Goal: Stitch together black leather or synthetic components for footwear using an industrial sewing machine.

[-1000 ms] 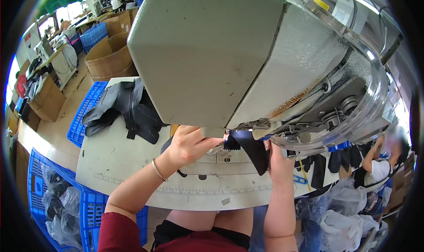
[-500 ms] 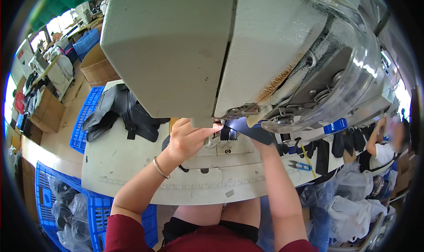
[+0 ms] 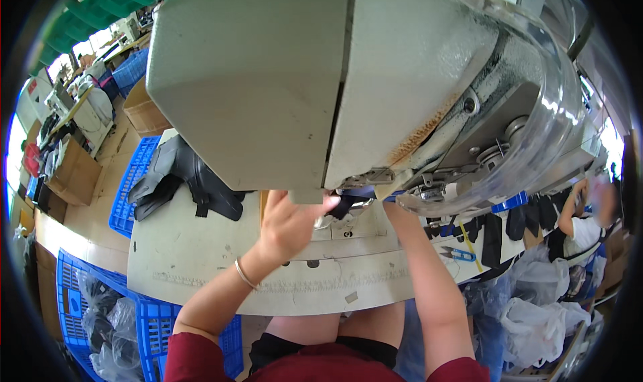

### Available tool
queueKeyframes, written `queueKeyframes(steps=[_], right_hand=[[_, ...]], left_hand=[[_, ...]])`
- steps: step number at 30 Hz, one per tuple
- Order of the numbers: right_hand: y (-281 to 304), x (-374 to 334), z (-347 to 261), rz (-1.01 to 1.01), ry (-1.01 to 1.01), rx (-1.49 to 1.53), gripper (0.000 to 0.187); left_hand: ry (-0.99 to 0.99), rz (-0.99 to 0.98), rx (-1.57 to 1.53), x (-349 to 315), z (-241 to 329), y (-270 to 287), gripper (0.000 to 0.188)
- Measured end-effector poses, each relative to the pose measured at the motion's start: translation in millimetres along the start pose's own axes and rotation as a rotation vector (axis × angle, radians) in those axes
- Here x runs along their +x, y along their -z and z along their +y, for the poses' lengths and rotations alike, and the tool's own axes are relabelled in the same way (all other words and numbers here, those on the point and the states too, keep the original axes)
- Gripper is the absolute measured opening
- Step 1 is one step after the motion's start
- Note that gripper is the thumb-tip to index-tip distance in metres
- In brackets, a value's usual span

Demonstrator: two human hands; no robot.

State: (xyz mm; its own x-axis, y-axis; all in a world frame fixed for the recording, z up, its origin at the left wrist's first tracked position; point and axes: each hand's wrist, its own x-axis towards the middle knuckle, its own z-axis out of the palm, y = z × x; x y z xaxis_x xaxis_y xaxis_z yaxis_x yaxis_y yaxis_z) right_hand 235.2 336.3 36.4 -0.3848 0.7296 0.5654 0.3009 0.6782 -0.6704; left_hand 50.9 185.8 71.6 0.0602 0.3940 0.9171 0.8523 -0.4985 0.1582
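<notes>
A large pale sewing machine (image 3: 248,87) stands over the table and hides part of my work. My left hand (image 3: 287,226) is left of the needle area, finger and thumb closed at the edge of a small dark fabric piece (image 3: 344,206). Beneath the machine head, that piece lies next to the shiny metal parts (image 3: 358,211). My right hand (image 3: 396,212) reaches under the head from the right; its fingers are hidden behind the machine. A stack of black cut pieces (image 3: 191,174) lies at the left of the table.
Blue thread snips (image 3: 459,253) and a yellow strip (image 3: 470,247) lie at the right, near black pieces (image 3: 492,238). A blue crate (image 3: 144,315) with plastic bags stands at lower left. Clear bags (image 3: 536,322) and another person (image 3: 579,214) are at right.
My right hand has gone farther under the machine head, and the flat dark piece beside it is now mostly hidden. The small dark piece by my left fingertips has tilted.
</notes>
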Motion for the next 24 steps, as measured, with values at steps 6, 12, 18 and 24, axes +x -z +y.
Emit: queueKeyframes(steps=[6, 12, 18, 24], right_hand=[[23.2, -63.6, -46.3, 0.098, 0.127, -0.270, 0.039], [25.9, -60.1, -50.9, -0.072, -0.116, -0.231, 0.046], [37.6, -34.4, -50.6, -0.037, 0.292, -0.569, 0.029], [35.2, -35.9, -46.9, -0.014, 0.404, -0.220, 0.025]], left_hand=[[0.035, -0.066, 0.246, 1.8, 35.7, -8.0, 0.043], [-0.004, 0.044, 0.157, 9.1, 40.0, -16.4, 0.041], [-0.082, 0.098, 0.119, 3.9, 32.7, -10.3, 0.037], [0.001, 0.123, 0.021, 2.1, 21.9, -8.1, 0.033]])
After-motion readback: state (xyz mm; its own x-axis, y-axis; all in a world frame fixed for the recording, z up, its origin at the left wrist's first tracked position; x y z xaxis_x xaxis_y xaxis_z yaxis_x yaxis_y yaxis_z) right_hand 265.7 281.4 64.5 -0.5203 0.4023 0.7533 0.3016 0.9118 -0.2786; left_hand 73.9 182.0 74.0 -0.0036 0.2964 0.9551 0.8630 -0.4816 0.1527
